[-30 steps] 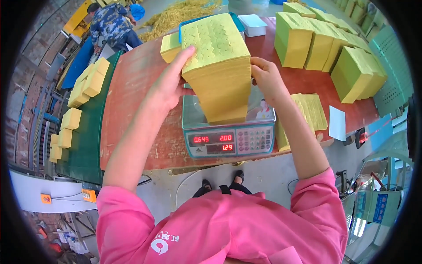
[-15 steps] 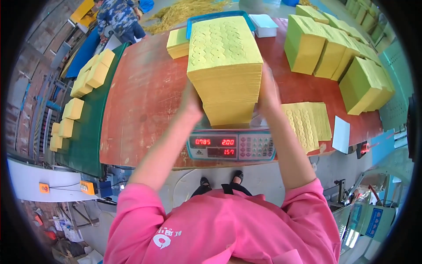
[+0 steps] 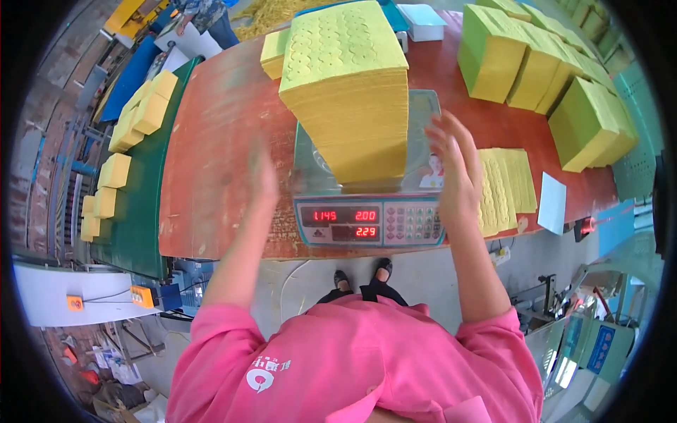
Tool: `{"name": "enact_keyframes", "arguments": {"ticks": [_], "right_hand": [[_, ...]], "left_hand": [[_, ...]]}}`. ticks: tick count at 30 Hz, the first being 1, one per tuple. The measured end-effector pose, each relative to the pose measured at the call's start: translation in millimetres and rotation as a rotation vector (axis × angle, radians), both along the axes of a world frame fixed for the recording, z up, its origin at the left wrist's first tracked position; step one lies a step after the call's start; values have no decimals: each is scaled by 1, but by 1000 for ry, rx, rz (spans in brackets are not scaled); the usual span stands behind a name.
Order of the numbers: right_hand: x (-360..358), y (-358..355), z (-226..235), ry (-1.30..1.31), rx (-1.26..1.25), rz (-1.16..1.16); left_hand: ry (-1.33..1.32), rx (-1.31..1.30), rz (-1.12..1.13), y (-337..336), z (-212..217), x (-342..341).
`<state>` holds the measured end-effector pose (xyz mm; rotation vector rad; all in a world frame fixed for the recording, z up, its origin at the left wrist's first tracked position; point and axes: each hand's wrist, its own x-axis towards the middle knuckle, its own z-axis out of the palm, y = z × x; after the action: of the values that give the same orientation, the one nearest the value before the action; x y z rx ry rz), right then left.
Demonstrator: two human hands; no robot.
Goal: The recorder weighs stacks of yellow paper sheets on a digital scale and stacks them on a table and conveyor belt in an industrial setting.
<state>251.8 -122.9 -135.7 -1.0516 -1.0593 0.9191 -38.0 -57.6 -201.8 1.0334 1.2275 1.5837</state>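
Note:
A tall stack of yellow paper sheets (image 3: 345,106), its top pressed with rows of round coin-like shapes, stands on the platform of a digital scale (image 3: 303,180) with a red lit display. My left hand (image 3: 263,176) is off the stack's left side, blurred by motion, its fingers stretched out and nothing in it. To the right of the stack, my right hand (image 3: 458,166) is held up with fingers extended, apart from the paper. A few patterned yellow sheets (image 3: 497,201) lie on the red table beside my right wrist.
Several yellow paper stacks (image 3: 493,60) stand at the table's right. A smaller stack (image 3: 273,53), a blue tray (image 3: 391,15) and a white box (image 3: 422,22) are behind the scale. Small yellow blocks (image 3: 151,113) sit on a green surface at left. Another person (image 3: 211,17) stands far left.
Both hands have let go of the paper stack and moved apart, the left outward to the left, the right outward to the right. The stack now rests on the scale, and its reading has risen.

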Motion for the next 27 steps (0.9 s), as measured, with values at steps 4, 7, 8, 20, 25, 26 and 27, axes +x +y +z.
{"name": "enact_keyframes", "arguments": {"ticks": [4, 7, 8, 20, 25, 26, 27], "right_hand": [[33, -91, -28, -34, -210, 58], [16, -142, -61, 24, -357, 39], [8, -157, -70, 93, -429, 54], [-114, -210, -97, 250, -492, 121], [-123, -238, -105, 237, -502, 63], [-128, -243, -105, 245, -515, 67], [-132, -247, -104, 253, -527, 71]], "left_hand": [[826, -155, 283, -73, -42, -119], [1108, -391, 253, -119, -79, -161], [1099, -404, 230, -128, -84, -165], [1492, -171, 197, -146, -91, -175], [1458, -103, 212, -147, -93, -177], [1451, -98, 208, -147, -94, -178], [1455, -84, 212, -146, -96, -181]]}}
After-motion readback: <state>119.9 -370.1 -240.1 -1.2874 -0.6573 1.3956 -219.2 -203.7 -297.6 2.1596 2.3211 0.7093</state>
